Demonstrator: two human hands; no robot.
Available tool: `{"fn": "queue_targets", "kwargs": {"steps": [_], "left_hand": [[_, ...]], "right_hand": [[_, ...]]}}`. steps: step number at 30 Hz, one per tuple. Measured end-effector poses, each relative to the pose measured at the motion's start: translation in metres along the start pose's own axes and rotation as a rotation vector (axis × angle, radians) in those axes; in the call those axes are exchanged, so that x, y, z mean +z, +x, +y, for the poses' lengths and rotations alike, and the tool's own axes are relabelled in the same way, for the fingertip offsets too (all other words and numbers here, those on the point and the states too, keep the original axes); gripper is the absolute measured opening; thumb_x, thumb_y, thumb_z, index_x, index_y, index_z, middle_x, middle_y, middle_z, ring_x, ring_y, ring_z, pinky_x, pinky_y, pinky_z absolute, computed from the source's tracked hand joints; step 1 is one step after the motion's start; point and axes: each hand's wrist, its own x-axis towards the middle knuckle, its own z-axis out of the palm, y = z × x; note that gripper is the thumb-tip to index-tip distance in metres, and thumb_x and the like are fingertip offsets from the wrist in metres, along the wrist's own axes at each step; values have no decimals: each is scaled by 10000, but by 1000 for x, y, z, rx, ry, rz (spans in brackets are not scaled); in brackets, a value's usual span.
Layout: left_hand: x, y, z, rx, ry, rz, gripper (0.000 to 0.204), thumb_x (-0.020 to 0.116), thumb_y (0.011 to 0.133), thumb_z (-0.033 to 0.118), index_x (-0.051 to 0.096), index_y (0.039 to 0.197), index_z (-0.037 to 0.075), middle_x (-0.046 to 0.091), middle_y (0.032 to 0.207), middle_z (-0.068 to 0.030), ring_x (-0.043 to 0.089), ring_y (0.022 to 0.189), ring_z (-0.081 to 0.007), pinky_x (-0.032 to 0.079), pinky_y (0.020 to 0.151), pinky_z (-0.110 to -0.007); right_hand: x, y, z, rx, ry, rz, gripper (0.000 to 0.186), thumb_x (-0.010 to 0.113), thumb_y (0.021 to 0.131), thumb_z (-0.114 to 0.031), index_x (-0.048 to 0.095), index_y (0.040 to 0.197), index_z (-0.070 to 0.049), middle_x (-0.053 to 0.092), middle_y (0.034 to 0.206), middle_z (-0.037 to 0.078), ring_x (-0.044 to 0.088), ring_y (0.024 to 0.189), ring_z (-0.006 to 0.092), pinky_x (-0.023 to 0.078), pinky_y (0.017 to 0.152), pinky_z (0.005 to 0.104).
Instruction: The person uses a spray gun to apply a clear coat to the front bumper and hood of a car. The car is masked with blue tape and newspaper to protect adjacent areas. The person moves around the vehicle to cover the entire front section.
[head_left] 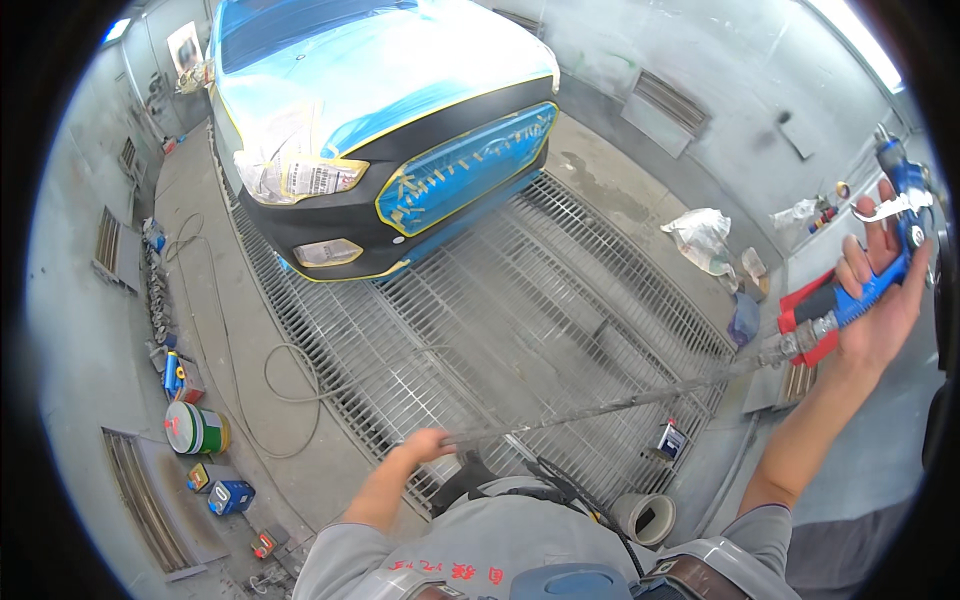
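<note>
My right hand is raised at the right, fingers wrapped round the blue handle of a spray gun with a silver trigger lever. From the handle's lower end a greyish air hose slants down across to my left hand, which is closed around it near my waist. Ahead of me stands a car, its bumper dark and matte. Blue masking film edged with yellow tape covers the grille, and paper covers the headlight.
Floor grating lies under the car and before me. A thin hose loops on the left floor, near a paint bucket and a blue can. At right are crumpled plastic, a small tin and a white bucket.
</note>
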Motion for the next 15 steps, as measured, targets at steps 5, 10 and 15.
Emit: {"fn": "queue_targets", "kwargs": {"steps": [5,10,15], "left_hand": [[-45,-94,-99,-372,182,-448,482,785,882,524,780,1154,126,779,1107,-166,729,1057,-373,581,899,-488],[-2,-134,-43,-521,-104,-1060,750,822,771,690,749,1310,173,765,1252,-106,737,1087,-301,589,945,-418],[51,-54,4,-633,-544,-1073,663,754,846,663,736,1268,152,767,1122,-80,732,982,-216,611,837,-353]], "right_hand": [[-36,54,61,-11,12,31,696,341,1169,-483,311,1644,25,597,1441,196,384,648,90,369,512,218],[-61,132,166,106,154,5,684,343,1164,-515,373,1626,-11,657,1334,152,382,618,92,347,490,225],[-64,215,257,201,154,60,678,362,1149,-571,470,1575,-55,687,1243,98,392,603,77,332,488,215]]}}
